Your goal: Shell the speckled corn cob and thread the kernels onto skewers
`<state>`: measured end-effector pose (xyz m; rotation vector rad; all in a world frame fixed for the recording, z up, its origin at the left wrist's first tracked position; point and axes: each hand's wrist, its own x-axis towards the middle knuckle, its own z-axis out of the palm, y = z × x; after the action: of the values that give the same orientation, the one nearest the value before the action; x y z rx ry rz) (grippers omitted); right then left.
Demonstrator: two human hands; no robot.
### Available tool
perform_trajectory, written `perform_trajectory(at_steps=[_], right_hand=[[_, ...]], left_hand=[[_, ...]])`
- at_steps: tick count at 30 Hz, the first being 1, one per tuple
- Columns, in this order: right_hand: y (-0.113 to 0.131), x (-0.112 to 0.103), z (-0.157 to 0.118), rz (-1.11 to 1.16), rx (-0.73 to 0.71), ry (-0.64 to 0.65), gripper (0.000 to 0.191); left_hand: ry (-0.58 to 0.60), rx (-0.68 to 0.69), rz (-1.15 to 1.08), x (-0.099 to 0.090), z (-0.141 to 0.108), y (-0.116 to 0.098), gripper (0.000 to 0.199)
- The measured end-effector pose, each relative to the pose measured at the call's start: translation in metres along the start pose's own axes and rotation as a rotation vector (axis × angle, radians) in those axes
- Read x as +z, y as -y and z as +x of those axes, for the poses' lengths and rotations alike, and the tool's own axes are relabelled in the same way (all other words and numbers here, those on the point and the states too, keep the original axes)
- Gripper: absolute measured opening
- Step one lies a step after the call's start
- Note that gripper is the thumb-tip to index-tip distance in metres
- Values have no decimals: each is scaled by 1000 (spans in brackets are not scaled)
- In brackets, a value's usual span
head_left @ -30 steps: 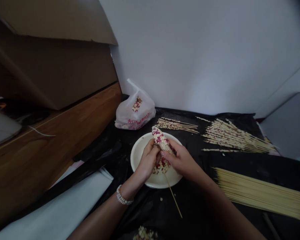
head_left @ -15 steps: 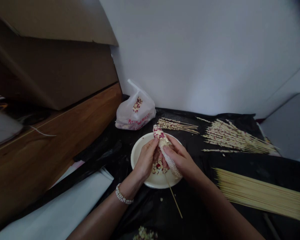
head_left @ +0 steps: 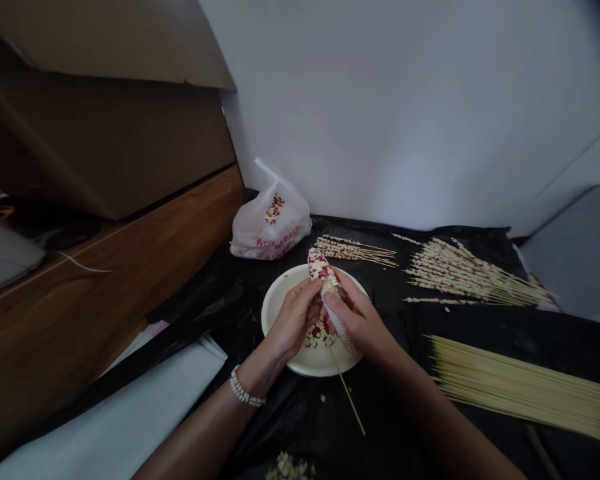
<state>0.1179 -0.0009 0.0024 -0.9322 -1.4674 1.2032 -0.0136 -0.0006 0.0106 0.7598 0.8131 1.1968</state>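
A long, slender corn cob point(head_left: 319, 265), patterned white and purple-red at its upper end and pale and stripped-looking along its lower length, is held at a tilt above a round, cream-white bowl point(head_left: 274, 293). It is gripped by both hands. The right hand point(head_left: 361, 320) is curled around the pale part, with its thumb laid along the cob. The left hand point(head_left: 296, 315) is held narrow against the cob's other side, its thumb near the patterned kernels; whether anything else is pinched in its partly hidden fingers cannot be told. A double-stranded bracelet of pale beads point(head_left: 245, 390) is worn on the left wrist.

Loose cream and dark red kernels point(head_left: 320, 338) are gathered in the bowl, beneath the hands. A thin wooden skewer point(head_left: 350, 400) is seen slanting from over the bowl's near rim onto the black plastic sheet point(head_left: 325, 427) by which the work surface is covered.

Behind the bowl, a translucent white plastic bag with red lettering point(head_left: 273, 233) is set down, with kernels showing through it. To its right, a small group of kernel-threaded skewers point(head_left: 350, 250) is laid out, and farther right a larger fanned pile of threaded skewers point(head_left: 453, 270). Nearer, a thick bundle of bare, pale yellow skewers point(head_left: 525, 388) is spread flat.
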Motion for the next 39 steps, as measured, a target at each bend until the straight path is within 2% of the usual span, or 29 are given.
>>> perform_trajectory(at_steps=[5,12,19,22,25,32,39], right_hand=[[0,0,-1,-53,-23,21,55],[1,1,-2,-152,-30,39,57],[-2,3,-4,-375,-58,29,64],[-2,4,-4,-359,-54,40,64],[1,2,-3,-262,-35,62,59],[4,-3,-1,-179,-50,49,57],[4,-2,-3,-324,-91,38,60]], left_hand=[[-30,5,-27,-3,2,2,23],[-28,-61,-105,-8,6,2,14],[-60,-57,24,-7,6,0,10],[-83,-8,85,-6,6,2,9],[-122,78,133,-5,6,6,21],[-21,111,100,-6,3,7,14],[-56,113,140,-8,5,11,11]])
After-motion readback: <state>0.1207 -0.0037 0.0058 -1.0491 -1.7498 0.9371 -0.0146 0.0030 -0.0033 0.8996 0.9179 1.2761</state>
